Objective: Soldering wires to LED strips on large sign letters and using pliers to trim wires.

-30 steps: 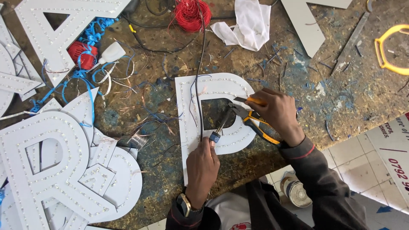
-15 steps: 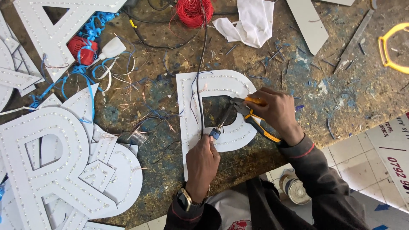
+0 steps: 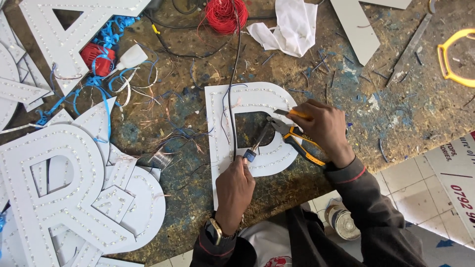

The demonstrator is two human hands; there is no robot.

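Note:
A white sign letter (image 3: 217,128) studded with small lights lies flat on the stained workbench (image 3: 396,118). My left hand (image 3: 235,190) grips a soldering iron (image 3: 255,147) by its blue-tipped handle, the tip resting on the letter's inner edge; its black cord runs up across the bench. My right hand (image 3: 324,126) holds yellow-handled pliers (image 3: 292,134) over the letter's curved side, jaws pointing left close to the iron's tip. Thin wires (image 3: 228,101) trail over the letter's face.
More white lit letters (image 3: 54,198) are piled at the left. A red wire coil (image 3: 226,14) and a white cloth (image 3: 292,27) lie at the far edge. A yellow frame (image 3: 452,57) sits far right. Wire scraps (image 3: 148,94) litter the bench; tiled floor shows bottom right.
My right hand with the pliers has shifted slightly along the letter's curve. The soldering iron in my left hand stays at about the same spot.

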